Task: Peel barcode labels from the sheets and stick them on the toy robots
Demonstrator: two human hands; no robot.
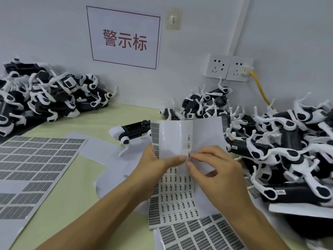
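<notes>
Left forearm: enters from the bottom-left, angled up toward centre | Left hand (155, 162): fingers curled, thumb extended rightward, pinching a label sheet (182, 141) | Right forearm: enters from the bottom-right | Right hand (215, 170): index finger and thumb pinched at the left thumb tip, remaining fingers loosely curled.

Toy robot piles (45, 98) left and right (281, 147); label sheets (34, 170) on table (72, 192) between; sign (124, 37) on wall behind.
</notes>
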